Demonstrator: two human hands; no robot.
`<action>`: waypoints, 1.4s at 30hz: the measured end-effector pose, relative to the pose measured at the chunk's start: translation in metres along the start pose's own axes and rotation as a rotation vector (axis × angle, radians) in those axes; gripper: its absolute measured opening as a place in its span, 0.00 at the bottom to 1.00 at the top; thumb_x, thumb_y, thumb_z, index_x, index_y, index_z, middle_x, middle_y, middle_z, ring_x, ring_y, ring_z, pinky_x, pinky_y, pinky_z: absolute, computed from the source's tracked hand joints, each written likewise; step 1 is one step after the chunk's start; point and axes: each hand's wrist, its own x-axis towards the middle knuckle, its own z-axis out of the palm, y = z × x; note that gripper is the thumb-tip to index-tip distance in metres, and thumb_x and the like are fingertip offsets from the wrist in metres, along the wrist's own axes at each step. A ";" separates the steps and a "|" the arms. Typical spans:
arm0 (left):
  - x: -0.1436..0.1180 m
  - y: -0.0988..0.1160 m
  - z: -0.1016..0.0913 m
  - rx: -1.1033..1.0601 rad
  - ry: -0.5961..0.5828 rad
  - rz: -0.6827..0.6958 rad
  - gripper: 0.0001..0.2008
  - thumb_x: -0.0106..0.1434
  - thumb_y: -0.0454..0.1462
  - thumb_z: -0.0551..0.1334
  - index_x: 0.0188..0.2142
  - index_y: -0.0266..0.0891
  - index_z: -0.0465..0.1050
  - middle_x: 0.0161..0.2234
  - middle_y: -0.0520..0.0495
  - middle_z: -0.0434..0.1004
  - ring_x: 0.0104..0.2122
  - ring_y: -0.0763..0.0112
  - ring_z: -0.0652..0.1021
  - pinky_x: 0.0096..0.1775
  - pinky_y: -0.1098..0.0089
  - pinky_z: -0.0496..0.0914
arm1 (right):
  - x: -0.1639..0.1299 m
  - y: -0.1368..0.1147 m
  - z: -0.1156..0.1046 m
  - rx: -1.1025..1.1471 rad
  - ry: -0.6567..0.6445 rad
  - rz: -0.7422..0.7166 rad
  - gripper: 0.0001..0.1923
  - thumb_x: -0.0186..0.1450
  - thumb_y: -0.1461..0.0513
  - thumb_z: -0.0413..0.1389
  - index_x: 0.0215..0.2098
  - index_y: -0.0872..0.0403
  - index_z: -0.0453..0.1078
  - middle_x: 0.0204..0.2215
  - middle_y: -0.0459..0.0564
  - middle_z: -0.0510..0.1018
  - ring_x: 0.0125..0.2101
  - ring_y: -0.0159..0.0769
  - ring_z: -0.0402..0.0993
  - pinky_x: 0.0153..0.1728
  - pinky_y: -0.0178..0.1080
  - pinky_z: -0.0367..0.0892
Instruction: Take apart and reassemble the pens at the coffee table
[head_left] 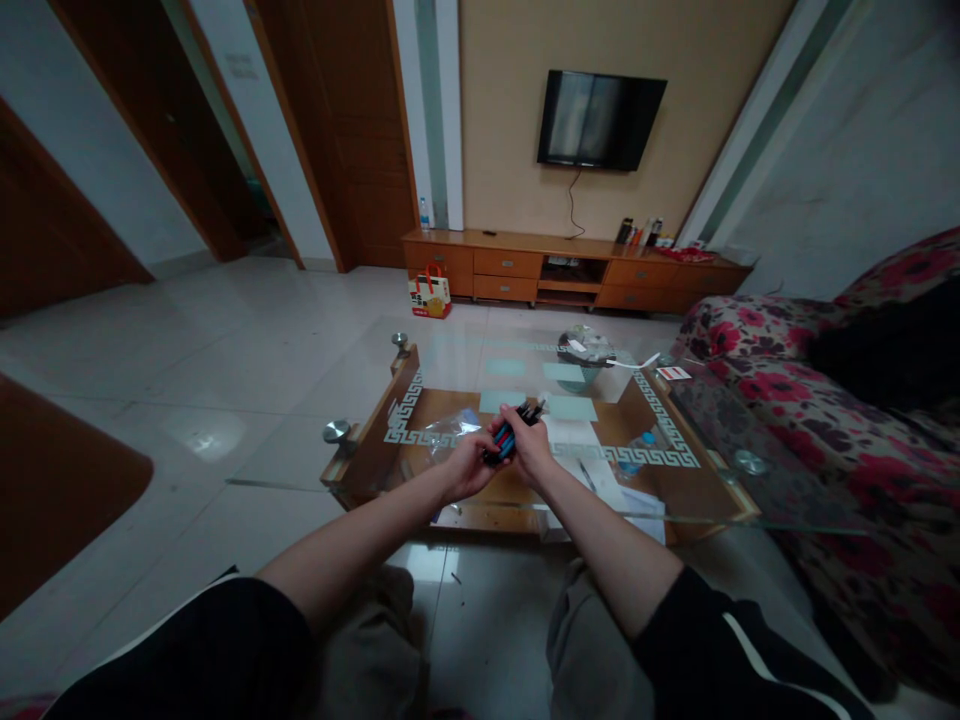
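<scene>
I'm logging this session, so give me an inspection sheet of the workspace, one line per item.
Surface: glass coffee table over a wooden frame with white key pattern.
Job's things: bundle of pens, dark, red and blue, held above the glass.
Clutter: clear plastic bag, papers, round dish at the far end.
Hands: left hand and right hand both closed on the bundle.
Cables: one cord hanging below the wall television.
Surroundings: floral sofa, low wooden cabinet, gift bag on tiled floor.

Dim room — pale tiled floor (247, 370), beige wall with mounted TV (600, 118), low wooden cabinet (570, 268) beneath; floral sofa (817, 420) right, wooden doors (360, 130) left.
</scene>
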 end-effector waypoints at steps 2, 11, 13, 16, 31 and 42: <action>-0.002 -0.002 0.002 0.013 0.016 0.002 0.17 0.44 0.25 0.56 0.36 0.37 0.68 0.33 0.46 0.75 0.33 0.69 0.77 0.34 0.70 0.75 | 0.000 0.001 -0.001 -0.086 0.012 0.029 0.18 0.56 0.49 0.64 0.28 0.55 0.69 0.24 0.51 0.79 0.23 0.37 0.76 0.22 0.35 0.71; -0.027 -0.006 0.001 0.427 -0.242 -0.297 0.15 0.52 0.35 0.69 0.39 0.34 0.71 0.34 0.40 0.79 0.34 0.63 0.81 0.35 0.66 0.76 | -0.002 -0.002 -0.017 -0.166 -0.159 0.213 0.21 0.62 0.47 0.60 0.38 0.58 0.74 0.26 0.54 0.81 0.21 0.36 0.75 0.23 0.37 0.72; -0.030 -0.005 0.001 0.438 -0.255 -0.264 0.19 0.52 0.37 0.71 0.42 0.36 0.70 0.34 0.42 0.79 0.33 0.64 0.81 0.33 0.67 0.76 | -0.005 -0.005 -0.018 -0.135 -0.243 0.269 0.21 0.64 0.47 0.58 0.42 0.57 0.73 0.28 0.55 0.82 0.22 0.37 0.77 0.24 0.38 0.73; -0.030 -0.008 0.001 0.452 -0.286 -0.184 0.21 0.53 0.41 0.72 0.43 0.35 0.70 0.35 0.42 0.78 0.28 0.69 0.80 0.29 0.70 0.74 | -0.009 -0.009 -0.020 -0.151 -0.304 0.294 0.22 0.65 0.47 0.57 0.44 0.57 0.72 0.31 0.55 0.82 0.26 0.38 0.78 0.27 0.38 0.74; -0.024 0.005 -0.026 0.506 -0.184 -0.008 0.22 0.59 0.47 0.68 0.45 0.32 0.72 0.38 0.36 0.80 0.28 0.71 0.80 0.29 0.73 0.72 | -0.010 -0.008 -0.032 -0.199 -0.289 0.137 0.16 0.50 0.55 0.68 0.30 0.57 0.72 0.27 0.47 0.78 0.26 0.30 0.73 0.27 0.32 0.69; -0.007 0.048 -0.068 1.235 0.369 0.378 0.16 0.66 0.46 0.57 0.43 0.36 0.73 0.38 0.40 0.79 0.32 0.65 0.78 0.32 0.70 0.70 | 0.002 -0.018 -0.049 -0.193 -0.002 0.091 0.22 0.53 0.59 0.63 0.45 0.51 0.66 0.28 0.44 0.78 0.26 0.32 0.75 0.25 0.32 0.68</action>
